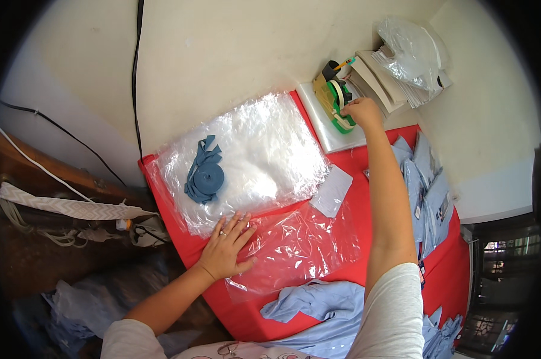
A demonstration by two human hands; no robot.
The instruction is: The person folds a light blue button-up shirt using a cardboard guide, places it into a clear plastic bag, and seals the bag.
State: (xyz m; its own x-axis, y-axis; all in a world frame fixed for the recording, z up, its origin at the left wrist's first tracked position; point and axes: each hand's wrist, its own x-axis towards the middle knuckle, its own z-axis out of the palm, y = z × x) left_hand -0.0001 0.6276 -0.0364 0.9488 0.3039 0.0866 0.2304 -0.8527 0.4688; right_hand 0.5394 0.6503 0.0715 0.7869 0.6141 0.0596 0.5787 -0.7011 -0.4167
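My left hand [227,245] lies flat with its fingers spread, pressing on the near edges of clear plastic bags. Under its thumb side, a single clear plastic bag [300,245] is spread over the red cloth. Stretched far to the right, my right hand [364,112] has its fingers pinched together on the tape at a green tape dispenser [344,124]; the fingertips hide the strip's end. A cream tape roll [337,93] sits in the dispenser. On a stack of larger clear bags [270,143] rests a coiled blue fabric strip [208,176].
A white paper pad [332,190] lies beside the bags. Folded blue garments in plastic [426,191] line the right side; a loose blue garment [318,299] is near me. Papers [378,81] and a black pen cup [330,70] stand by the wall. Cables hang at left.
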